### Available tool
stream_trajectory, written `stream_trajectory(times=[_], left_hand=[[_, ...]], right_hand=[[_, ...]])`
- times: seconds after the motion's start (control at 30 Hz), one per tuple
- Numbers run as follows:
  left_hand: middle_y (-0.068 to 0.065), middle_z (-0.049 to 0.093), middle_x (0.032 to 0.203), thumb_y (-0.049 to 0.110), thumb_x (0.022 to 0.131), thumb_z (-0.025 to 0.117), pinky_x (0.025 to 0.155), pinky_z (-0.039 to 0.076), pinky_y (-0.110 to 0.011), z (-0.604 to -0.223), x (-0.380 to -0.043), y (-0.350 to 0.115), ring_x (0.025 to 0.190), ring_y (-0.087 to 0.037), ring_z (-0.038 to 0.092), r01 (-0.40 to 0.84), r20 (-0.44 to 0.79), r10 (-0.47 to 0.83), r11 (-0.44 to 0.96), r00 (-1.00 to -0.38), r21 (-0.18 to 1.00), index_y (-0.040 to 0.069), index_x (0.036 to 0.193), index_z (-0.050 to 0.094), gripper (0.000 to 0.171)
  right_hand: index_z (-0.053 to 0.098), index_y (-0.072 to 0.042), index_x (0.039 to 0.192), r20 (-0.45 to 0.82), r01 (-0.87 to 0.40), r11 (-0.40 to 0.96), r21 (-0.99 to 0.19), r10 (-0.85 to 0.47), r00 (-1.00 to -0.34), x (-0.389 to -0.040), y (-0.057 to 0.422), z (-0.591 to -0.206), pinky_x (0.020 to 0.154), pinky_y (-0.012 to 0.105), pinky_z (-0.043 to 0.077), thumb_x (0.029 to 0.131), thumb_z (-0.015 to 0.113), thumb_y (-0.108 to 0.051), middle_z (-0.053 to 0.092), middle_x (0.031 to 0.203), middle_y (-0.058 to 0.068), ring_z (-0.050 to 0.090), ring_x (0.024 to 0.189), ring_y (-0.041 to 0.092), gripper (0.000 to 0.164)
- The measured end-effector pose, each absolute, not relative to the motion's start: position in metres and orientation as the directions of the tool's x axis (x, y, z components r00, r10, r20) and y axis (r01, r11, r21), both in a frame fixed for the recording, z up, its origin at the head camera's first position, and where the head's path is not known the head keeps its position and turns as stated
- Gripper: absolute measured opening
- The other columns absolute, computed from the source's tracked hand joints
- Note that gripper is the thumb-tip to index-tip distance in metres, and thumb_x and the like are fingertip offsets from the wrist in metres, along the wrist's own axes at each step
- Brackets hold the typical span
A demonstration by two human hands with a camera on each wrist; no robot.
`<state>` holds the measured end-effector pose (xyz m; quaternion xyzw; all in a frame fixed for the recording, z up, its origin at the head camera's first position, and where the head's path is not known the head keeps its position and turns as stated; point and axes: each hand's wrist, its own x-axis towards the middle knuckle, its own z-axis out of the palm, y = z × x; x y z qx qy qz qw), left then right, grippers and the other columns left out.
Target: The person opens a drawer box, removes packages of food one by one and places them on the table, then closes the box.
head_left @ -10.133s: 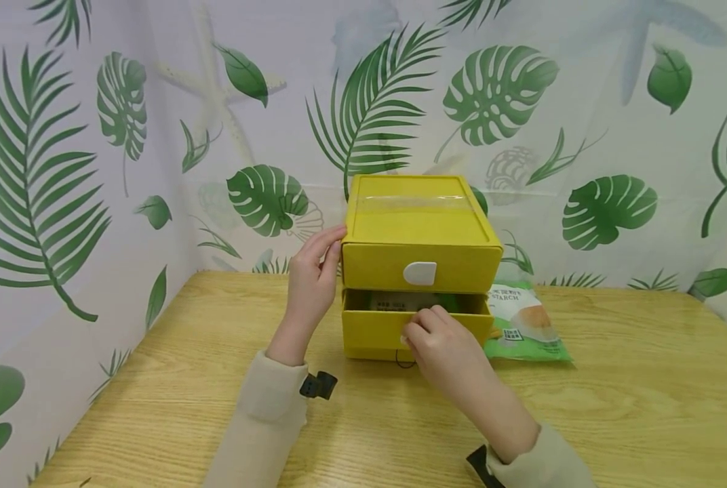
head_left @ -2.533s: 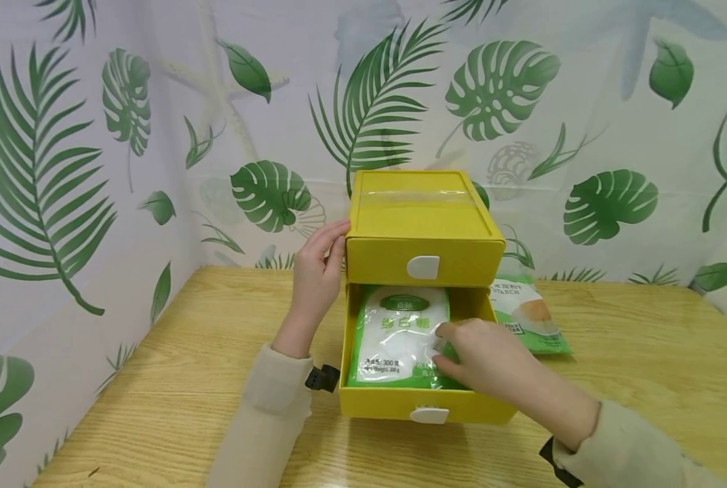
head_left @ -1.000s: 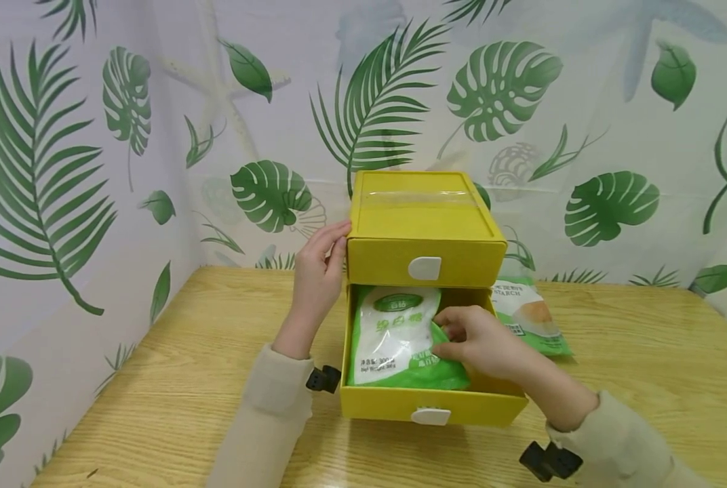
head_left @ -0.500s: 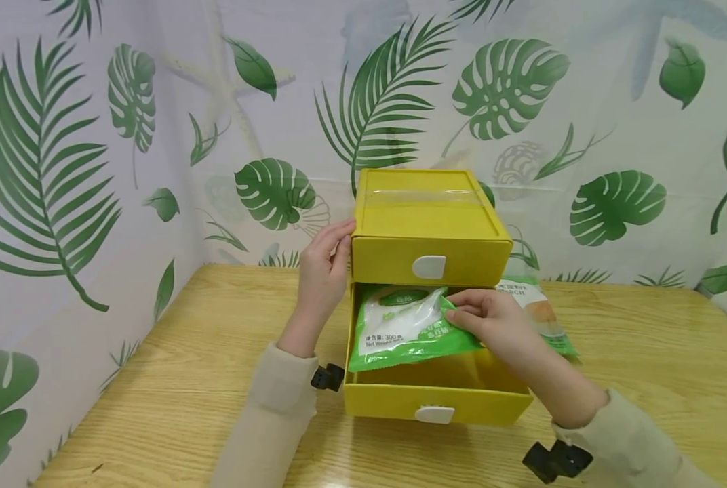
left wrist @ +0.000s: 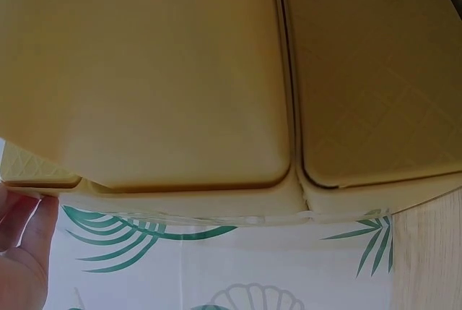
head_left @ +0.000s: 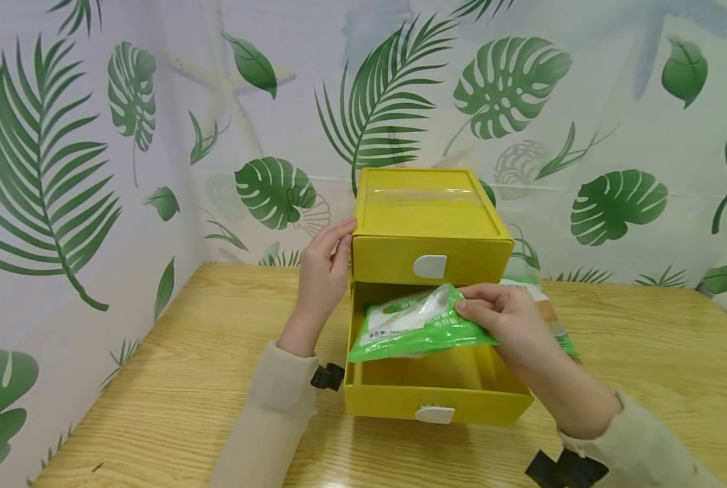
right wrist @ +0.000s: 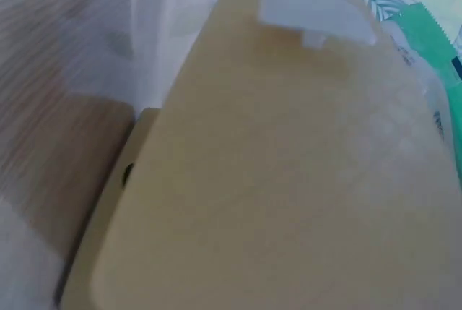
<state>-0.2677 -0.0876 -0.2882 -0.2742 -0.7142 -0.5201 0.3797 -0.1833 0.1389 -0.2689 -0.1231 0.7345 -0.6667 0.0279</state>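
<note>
Green packet held above an open yellow drawer

The right hand [head_left: 505, 324] pinches the green packet [head_left: 417, 330] over the lower drawer [head_left: 438, 398]; the left hand [head_left: 322, 271], fingers lightly bent, rests against the yellow drawer box [head_left: 427, 227] on the worktop [head_left: 156, 400].

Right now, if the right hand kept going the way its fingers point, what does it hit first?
Probably the left wall of the open yellow lower drawer; the right hand points left, pinching the green-and-white plastic bag. Depth unclear.

upper drawer [head_left: 427, 266] overhanging open lower drawer [head_left: 437, 400], table [head_left: 644, 352] bare rightward
</note>
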Motion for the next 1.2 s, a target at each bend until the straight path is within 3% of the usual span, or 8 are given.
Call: stream_trajectory(times=[0.2,0.3,0.67,0.93,1.1,1.2], left_hand=[[-0.020,0.057,0.107,-0.003,0.089,0.046,0.072,0.050,-0.024,-0.288,-0.267,-0.088,0.102,-0.025,0.054,0.785,0.826,-0.013,0.302,-0.563,0.540,-0.011,0.104,0.059,0.021],[-0.019,0.058,0.107,-0.003,0.089,0.047,0.072,0.051,-0.024,-0.288,-0.267,-0.088,0.102,-0.024,0.054,0.785,0.827,-0.017,0.305,-0.562,0.539,-0.010,0.104,0.060,0.021],[-0.019,0.058,0.107,-0.002,0.089,0.047,0.071,0.051,-0.026,-0.288,-0.268,-0.090,0.102,-0.024,0.054,0.784,0.832,-0.011,0.327,-0.554,0.527,-0.010,0.104,0.060,0.021],[-0.019,0.058,0.108,-0.002,0.090,0.047,0.071,0.051,-0.026,-0.289,-0.267,-0.090,0.103,-0.024,0.054,0.778,0.824,-0.009,0.323,-0.566,0.538,-0.010,0.105,0.060,0.022],[-0.019,0.058,0.108,-0.002,0.089,0.047,0.071,0.051,-0.026,-0.289,-0.267,-0.091,0.102,-0.024,0.054,0.775,0.824,-0.007,0.333,-0.567,0.537,-0.009,0.105,0.060,0.021],[-0.019,0.058,0.108,-0.002,0.089,0.047,0.072,0.051,-0.026,-0.290,-0.267,-0.091,0.102,-0.024,0.054,0.776,0.823,-0.004,0.330,-0.568,0.538,-0.010,0.105,0.059,0.022]], right_hand=[[0.063,0.002,0.095,0.242,-0.217,-0.152,-0.964,-0.170,-0.955,-0.169,0.134,-0.257,0.055,0.022,0.052,0.087,0.053,0.000,0.066,0.077,0.005,0.063,0.061,0.012,0.013],[0.067,-0.003,0.088,0.329,-0.280,-0.293,-0.914,-0.136,-0.934,-0.164,0.133,-0.249,0.053,0.022,0.052,0.086,0.051,0.006,0.066,0.077,0.008,0.063,0.061,0.014,0.018],[0.065,0.010,0.086,0.436,-0.387,-0.463,-0.798,0.001,-0.900,-0.156,0.155,-0.230,0.049,0.023,0.051,0.084,0.047,0.013,0.065,0.072,0.015,0.063,0.056,0.018,0.018],[0.059,0.020,0.094,0.507,-0.403,-0.634,-0.660,0.020,-0.862,-0.151,0.192,-0.222,0.053,0.028,0.053,0.085,0.033,0.021,0.063,0.080,0.024,0.063,0.060,0.026,0.027],[0.057,0.018,0.099,0.478,-0.424,-0.605,-0.674,0.080,-0.875,-0.145,0.221,-0.224,0.055,0.028,0.053,0.088,0.032,0.018,0.063,0.084,0.022,0.063,0.062,0.024,0.027],[0.058,0.017,0.099,0.522,-0.484,-0.559,-0.673,0.105,-0.847,-0.146,0.236,-0.228,0.053,0.026,0.053,0.088,0.030,0.018,0.064,0.083,0.021,0.063,0.061,0.023,0.031]])
